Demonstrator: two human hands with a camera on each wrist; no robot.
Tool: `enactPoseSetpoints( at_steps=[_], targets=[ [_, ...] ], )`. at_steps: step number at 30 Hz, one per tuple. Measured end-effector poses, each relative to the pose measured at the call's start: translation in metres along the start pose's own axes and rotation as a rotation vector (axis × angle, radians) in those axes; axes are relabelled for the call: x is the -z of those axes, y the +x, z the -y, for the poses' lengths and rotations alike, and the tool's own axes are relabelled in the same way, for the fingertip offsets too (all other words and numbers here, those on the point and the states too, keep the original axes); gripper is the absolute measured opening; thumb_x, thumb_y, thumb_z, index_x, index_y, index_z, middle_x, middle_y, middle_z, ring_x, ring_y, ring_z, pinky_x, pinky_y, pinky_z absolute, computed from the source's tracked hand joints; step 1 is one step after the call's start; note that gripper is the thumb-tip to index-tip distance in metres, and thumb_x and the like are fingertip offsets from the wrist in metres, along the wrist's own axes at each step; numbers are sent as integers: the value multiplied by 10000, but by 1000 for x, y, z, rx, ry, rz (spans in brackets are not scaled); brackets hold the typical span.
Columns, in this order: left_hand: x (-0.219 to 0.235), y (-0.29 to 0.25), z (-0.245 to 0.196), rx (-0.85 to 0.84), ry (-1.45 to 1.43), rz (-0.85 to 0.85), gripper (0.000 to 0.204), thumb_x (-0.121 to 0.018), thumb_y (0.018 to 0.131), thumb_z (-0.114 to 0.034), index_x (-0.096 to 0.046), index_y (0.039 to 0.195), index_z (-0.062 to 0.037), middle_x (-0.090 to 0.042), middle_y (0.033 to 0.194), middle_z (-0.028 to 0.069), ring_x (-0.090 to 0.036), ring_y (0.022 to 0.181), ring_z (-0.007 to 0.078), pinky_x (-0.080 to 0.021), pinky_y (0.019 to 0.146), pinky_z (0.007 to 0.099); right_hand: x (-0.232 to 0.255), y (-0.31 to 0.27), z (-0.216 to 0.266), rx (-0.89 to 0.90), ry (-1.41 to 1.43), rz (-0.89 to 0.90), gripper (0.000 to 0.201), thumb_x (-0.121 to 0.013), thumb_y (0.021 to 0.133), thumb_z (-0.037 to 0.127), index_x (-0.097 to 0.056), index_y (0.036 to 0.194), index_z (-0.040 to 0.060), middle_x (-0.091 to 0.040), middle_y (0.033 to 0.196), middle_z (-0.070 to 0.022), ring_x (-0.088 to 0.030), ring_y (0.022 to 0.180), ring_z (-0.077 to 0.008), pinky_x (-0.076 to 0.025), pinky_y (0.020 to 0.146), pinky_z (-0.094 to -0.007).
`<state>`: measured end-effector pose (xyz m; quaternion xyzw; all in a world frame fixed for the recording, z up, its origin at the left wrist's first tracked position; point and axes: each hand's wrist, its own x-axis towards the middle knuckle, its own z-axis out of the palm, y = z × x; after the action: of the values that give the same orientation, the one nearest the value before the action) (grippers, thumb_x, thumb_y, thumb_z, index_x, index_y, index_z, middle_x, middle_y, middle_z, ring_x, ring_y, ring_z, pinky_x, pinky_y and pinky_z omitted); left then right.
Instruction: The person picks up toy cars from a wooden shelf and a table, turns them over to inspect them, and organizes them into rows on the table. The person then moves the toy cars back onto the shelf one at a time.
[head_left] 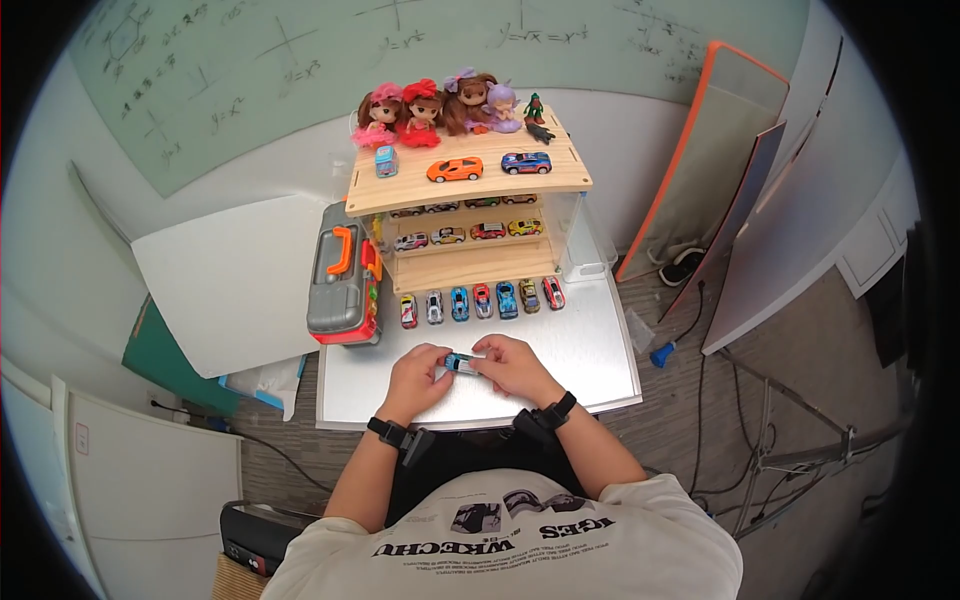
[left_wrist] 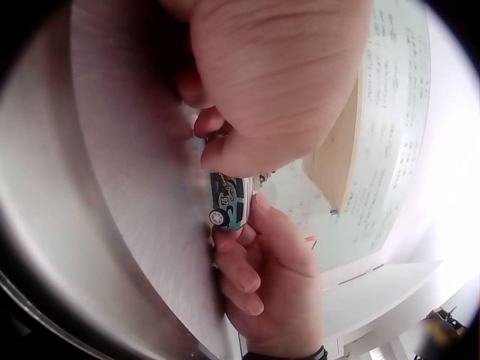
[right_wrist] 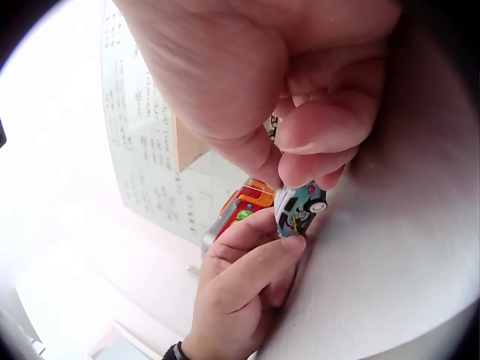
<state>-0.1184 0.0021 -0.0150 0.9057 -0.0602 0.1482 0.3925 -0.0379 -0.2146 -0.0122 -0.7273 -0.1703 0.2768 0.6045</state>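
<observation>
Between the two hands, a small teal and white toy car (head_left: 459, 363) is held low over the metal tabletop near its front edge. The left hand (head_left: 418, 383) pinches one end of it and the right hand (head_left: 512, 366) pinches the other. In the left wrist view the car (left_wrist: 231, 201) shows a dark side marked 97 and a white wheel. The right wrist view shows the car (right_wrist: 298, 208) between the fingertips of both hands.
Behind the hands, a row of several toy cars (head_left: 483, 300) stands before a wooden shelf (head_left: 470, 273) with more cars and dolls (head_left: 421, 112). A grey toolbox (head_left: 338, 292) is at the left, a clear bin (head_left: 587, 270) at the right.
</observation>
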Motion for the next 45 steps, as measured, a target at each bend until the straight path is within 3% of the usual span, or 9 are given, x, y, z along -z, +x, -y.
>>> enactPoseSetpoints(
  at_steps=[4,7,12,17,25,32,34,45],
  targets=[
    [-2,-1,3,-15,-19,-28,311,-814,779,-139,-741,1065,-40,-707,903,87,-677,717,257,-530,632,360,-1,0,-7,13,76,-34,377,-794,925,170,-676,1242,3,-647,721,-30,-584,515,-96,-491,453,-269],
    [0,-1,3,14,-32,-7,316,-825,785,-154,-744,1069,-42,-704,897,82,-646,652,225,-513,602,344,0,-3,-6,73,-27,9,425,-819,894,142,-676,1269,2,-662,756,-27,-599,553,-92,-497,488,-256],
    [0,-1,0,4,-48,-22,332,-851,792,-199,-748,1071,-51,-703,894,77,-613,607,196,-497,581,332,-2,0,-14,184,-229,-22,376,-856,830,139,-746,1168,17,-667,781,-38,-615,678,-133,-519,641,-287],
    [0,-1,-2,-36,-34,-18,329,-863,797,-240,-757,1057,-69,-710,896,68,-613,611,206,-504,586,340,-3,0,-14,193,-232,-33,355,-853,828,148,-763,1150,29,-667,783,-47,-611,697,-153,-522,669,-301],
    [2,-1,-1,19,6,41,297,-856,809,-268,-759,1017,-80,-728,927,83,-685,744,283,-547,671,385,-3,0,-14,183,-247,-43,363,-844,839,142,-753,1168,19,-665,781,-45,-604,691,-148,-518,663,-299],
    [1,-1,-1,3,-5,24,322,-858,801,-254,-750,1041,-68,-731,940,93,-706,812,296,-563,717,396,-4,-2,-10,189,-258,-52,346,-838,842,138,-748,1150,9,-660,777,-42,-602,692,-139,-514,660,-295],
    [-2,0,3,-117,-37,-57,341,-877,766,-169,-749,1054,-39,-699,880,67,-552,553,160,-455,547,306,-4,-1,-12,185,-263,-52,343,-837,842,137,-748,1147,9,-661,778,-41,-603,693,-138,-515,660,-295],
    [-1,-1,1,-83,-61,-57,348,-858,776,-146,-750,1087,-30,-696,883,63,-541,557,144,-441,541,293,-4,-2,-12,167,-214,-31,336,-832,849,121,-743,1153,8,-647,767,-28,-587,688,-124,-508,655,-288]
  ],
)
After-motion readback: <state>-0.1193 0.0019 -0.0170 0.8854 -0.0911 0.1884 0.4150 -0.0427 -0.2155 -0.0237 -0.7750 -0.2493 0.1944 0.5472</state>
